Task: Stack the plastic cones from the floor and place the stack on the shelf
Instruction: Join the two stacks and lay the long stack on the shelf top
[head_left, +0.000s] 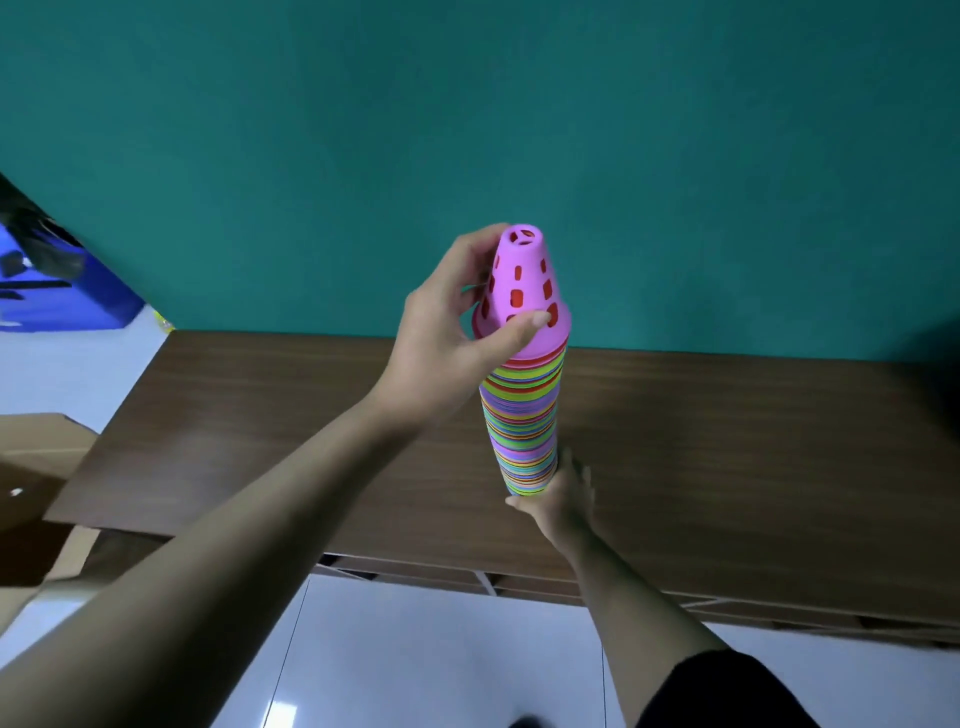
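Observation:
A tall stack of plastic cones (522, 426) with many coloured rims stands upright over the brown wooden shelf top (727, 457). A pink cone with red showing through its holes caps the stack. My left hand (457, 332) grips this top cone, thumb on its brim and fingers behind it. My right hand (563, 493) holds the bottom of the stack from underneath and beside it. Whether the stack's base touches the shelf top is hidden by my right hand.
A teal wall (467, 130) rises behind the shelf. A blue bin (67, 291) sits at the far left and a cardboard box (36, 467) lies lower left. White floor tiles (415, 649) lie below the shelf's front edge, which has open compartments.

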